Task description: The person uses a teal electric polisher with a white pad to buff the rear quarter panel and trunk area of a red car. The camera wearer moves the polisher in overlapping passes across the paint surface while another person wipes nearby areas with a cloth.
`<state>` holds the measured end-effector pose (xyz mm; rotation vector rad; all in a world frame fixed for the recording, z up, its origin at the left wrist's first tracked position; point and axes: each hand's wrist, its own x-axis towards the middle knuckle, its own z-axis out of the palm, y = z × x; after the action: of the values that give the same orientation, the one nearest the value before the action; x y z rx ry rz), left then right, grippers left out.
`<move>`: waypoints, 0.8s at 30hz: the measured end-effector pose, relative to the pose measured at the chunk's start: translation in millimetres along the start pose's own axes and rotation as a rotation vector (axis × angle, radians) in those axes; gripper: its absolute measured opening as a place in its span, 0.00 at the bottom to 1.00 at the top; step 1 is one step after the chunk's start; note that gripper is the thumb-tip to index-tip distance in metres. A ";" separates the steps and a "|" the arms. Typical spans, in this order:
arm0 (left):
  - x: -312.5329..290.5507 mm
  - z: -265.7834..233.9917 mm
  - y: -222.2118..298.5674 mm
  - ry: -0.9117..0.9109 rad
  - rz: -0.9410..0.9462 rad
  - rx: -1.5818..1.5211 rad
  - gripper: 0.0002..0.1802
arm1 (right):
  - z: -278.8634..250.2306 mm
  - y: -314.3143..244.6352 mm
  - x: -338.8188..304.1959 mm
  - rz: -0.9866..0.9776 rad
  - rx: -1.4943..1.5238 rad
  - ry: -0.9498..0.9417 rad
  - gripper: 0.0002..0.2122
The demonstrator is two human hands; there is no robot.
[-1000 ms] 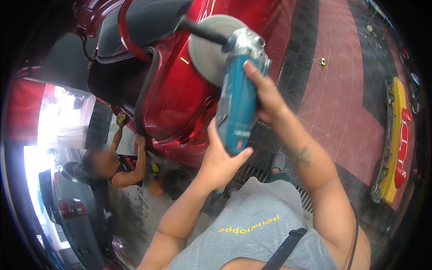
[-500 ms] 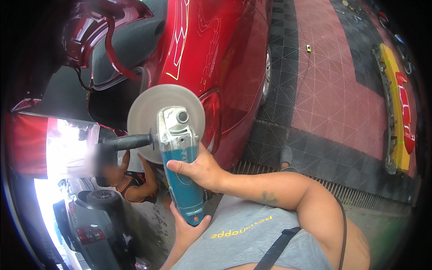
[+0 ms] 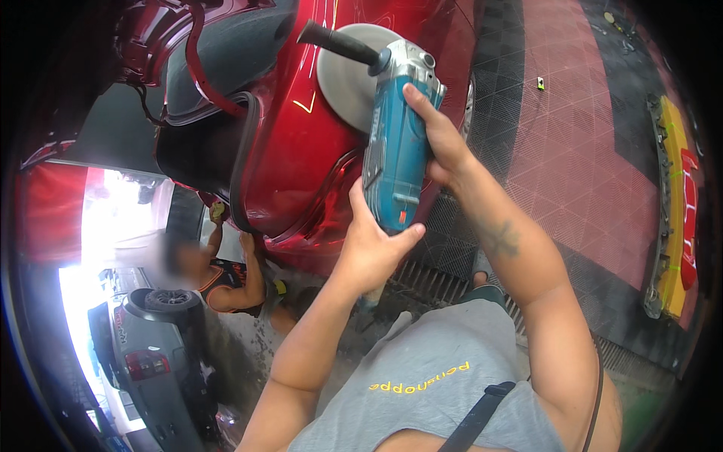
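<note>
A teal polisher (image 3: pixel 397 162) with a silver head, a black side handle (image 3: pixel 331 41) and a round pale pad (image 3: pixel 348 83) is held in both my hands. My right hand (image 3: pixel 446 143) is closed round the body just behind the head, its thumb lying on top. My left hand (image 3: pixel 376 252) cups the rear end, thumb on one side and fingers on the other. The pad overlaps the rear side panel of a red car (image 3: pixel 301 143); I cannot tell whether it touches the paint. The pad's right part is hidden behind the tool.
To the left a co-worker (image 3: pixel 233 282) crouches by the car, a yellowish cloth-like thing (image 3: pixel 218 211) in one hand. A grey vehicle (image 3: pixel 154 384) stands behind. A drain grate (image 3: pixel 437 286) crosses the red and dark floor tiles (image 3: pixel 557 173). A yellow bumper (image 3: pixel 669 226) lies far right.
Both hands have carried the polisher up and to the right, over the car's side panel. The tool has turned, and its side handle now points up and left. More of my left forearm shows.
</note>
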<state>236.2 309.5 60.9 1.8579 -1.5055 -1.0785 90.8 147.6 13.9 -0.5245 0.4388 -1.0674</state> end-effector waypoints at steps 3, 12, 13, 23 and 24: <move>-44.8 -2.1 -23.9 0.036 0.113 0.042 0.63 | 14.6 32.2 -41.8 0.052 -0.004 -0.005 0.31; -225.0 -87.7 -69.0 0.115 -0.316 0.146 0.65 | 125.3 146.6 -139.2 0.062 0.003 -0.136 0.39; -227.4 -95.4 -63.9 0.133 -0.310 0.158 0.65 | 134.2 147.7 -137.4 0.057 0.033 -0.149 0.41; -148.7 -37.2 -37.2 0.101 -0.093 0.339 0.64 | 48.7 100.3 -106.4 -0.010 0.146 -0.203 0.34; -134.7 -22.2 -35.4 0.099 -0.074 0.344 0.64 | 29.3 96.2 -101.1 -0.008 0.164 -0.226 0.34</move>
<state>265.1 446.2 80.2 2.1774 -1.6563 -0.7809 132.9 281.4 -11.7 -0.4943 0.1491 -1.0283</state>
